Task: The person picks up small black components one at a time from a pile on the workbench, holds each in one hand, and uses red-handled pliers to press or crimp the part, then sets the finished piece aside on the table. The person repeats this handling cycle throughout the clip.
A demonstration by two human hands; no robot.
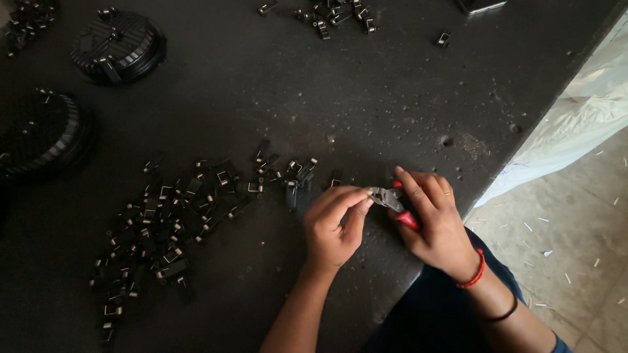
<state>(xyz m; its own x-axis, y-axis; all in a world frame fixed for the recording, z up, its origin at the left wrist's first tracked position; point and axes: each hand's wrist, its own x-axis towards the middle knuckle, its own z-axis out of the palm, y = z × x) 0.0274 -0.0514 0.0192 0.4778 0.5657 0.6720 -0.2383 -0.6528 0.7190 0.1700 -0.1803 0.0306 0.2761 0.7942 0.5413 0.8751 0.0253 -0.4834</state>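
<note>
While the left hand (335, 225) pinches, the right hand (433, 219) squeezes red-handled steel pliers (392, 201).

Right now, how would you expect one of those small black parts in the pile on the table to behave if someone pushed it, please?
Each small black part in the pile looks tiny and blocky, so it would probably slide rather than roll on the dark table. They seem light and likely to scatter. The thin metal leads showing on them might bend or snag neighbours.

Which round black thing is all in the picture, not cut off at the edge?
The round black disc near the top. The other disc, lower on the left, runs off the picture's edge and lies closer to the pile of small parts.
</note>
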